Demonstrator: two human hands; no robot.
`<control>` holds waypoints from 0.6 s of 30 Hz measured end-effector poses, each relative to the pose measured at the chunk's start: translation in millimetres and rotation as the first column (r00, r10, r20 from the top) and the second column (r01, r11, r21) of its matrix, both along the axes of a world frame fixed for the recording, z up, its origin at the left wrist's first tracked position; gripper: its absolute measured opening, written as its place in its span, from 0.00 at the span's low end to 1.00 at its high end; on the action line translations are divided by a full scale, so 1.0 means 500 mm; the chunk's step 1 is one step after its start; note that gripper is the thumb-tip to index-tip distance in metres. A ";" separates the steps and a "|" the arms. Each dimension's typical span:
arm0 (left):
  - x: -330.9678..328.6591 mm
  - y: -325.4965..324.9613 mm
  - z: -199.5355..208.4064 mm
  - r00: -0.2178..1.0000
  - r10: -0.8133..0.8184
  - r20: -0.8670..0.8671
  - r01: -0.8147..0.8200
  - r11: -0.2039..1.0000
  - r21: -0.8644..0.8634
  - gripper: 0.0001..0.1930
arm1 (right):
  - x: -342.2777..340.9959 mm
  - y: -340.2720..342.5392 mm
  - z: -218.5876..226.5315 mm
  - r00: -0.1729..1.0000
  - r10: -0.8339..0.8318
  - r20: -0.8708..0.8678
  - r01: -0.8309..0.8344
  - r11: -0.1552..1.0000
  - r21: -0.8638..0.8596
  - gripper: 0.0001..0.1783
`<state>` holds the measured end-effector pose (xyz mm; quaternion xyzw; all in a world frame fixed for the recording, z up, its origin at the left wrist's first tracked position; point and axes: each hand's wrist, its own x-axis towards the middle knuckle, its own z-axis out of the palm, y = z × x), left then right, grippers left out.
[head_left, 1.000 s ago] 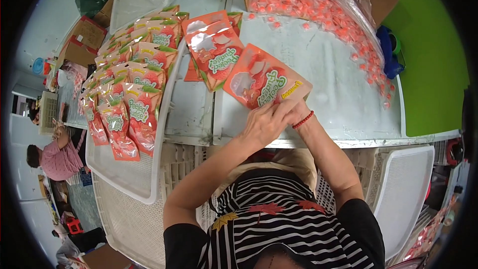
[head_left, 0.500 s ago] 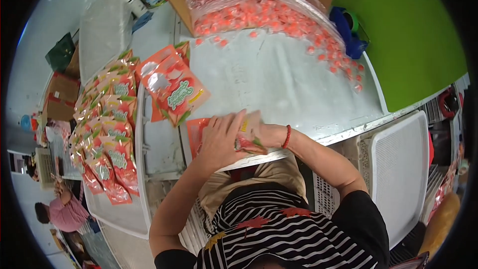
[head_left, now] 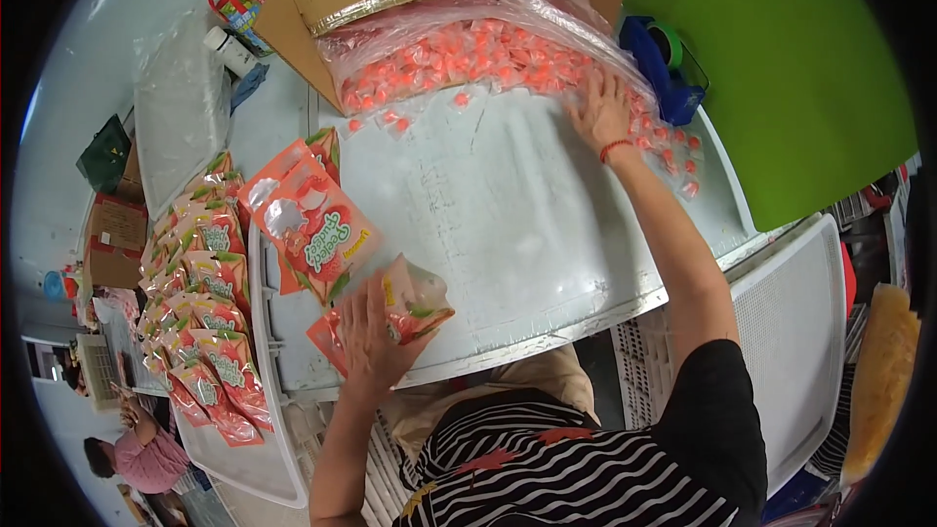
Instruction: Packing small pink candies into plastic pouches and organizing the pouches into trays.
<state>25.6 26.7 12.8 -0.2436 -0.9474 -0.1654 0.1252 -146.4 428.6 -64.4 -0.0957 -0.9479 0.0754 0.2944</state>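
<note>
Head view: the left hand (head_left: 371, 337) rests, fingers slightly spread, on a foil pouch (head_left: 418, 320) near the surface's (head_left: 517, 254) front edge. The right hand (head_left: 602, 119) spreads its fingers over wrapped candies (head_left: 468, 54); flat pouches (head_left: 327, 220) bear green-outlined white lettering.

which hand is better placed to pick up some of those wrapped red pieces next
Probably the right hand: its fingers are already at the heap of wrapped red pieces. The left hand lies over a pouch near the table's front edge, well away from the heap.
</note>
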 end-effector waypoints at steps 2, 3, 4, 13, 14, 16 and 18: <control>0.021 -0.006 0.003 0.995 0.094 0.021 -0.095 0.995 0.023 0.51 | -0.023 0.011 -0.016 0.994 -0.109 0.033 0.107 0.992 0.063 0.34; 0.029 -0.013 -0.002 0.995 0.101 0.021 -0.101 0.995 0.022 0.51 | -0.028 0.007 -0.024 0.989 -0.120 0.085 0.113 0.990 0.086 0.33; 0.035 -0.023 -0.009 0.993 0.118 -0.008 -0.118 0.992 0.039 0.51 | -0.029 0.003 -0.034 0.981 -0.134 0.138 0.119 0.987 0.111 0.33; 0.074 -0.018 -0.033 0.975 0.220 0.010 -0.220 0.973 0.066 0.52 | 0.146 -0.211 -0.025 0.952 0.265 0.150 -0.266 0.964 -0.018 0.21; 0.074 -0.017 -0.036 0.975 0.219 0.026 -0.220 0.972 0.076 0.52 | 0.162 -0.224 -0.024 0.939 0.330 0.095 -0.330 0.944 -0.017 0.19; 0.074 -0.022 -0.035 0.970 0.239 0.043 -0.242 0.967 0.077 0.52 | 0.179 -0.236 -0.024 0.892 0.451 0.042 -0.441 0.886 -0.145 0.19; 0.078 -0.028 -0.038 0.964 0.260 0.048 -0.263 0.961 0.087 0.51 | 0.180 -0.212 -0.040 0.796 0.589 -0.140 -0.604 0.756 -0.253 0.18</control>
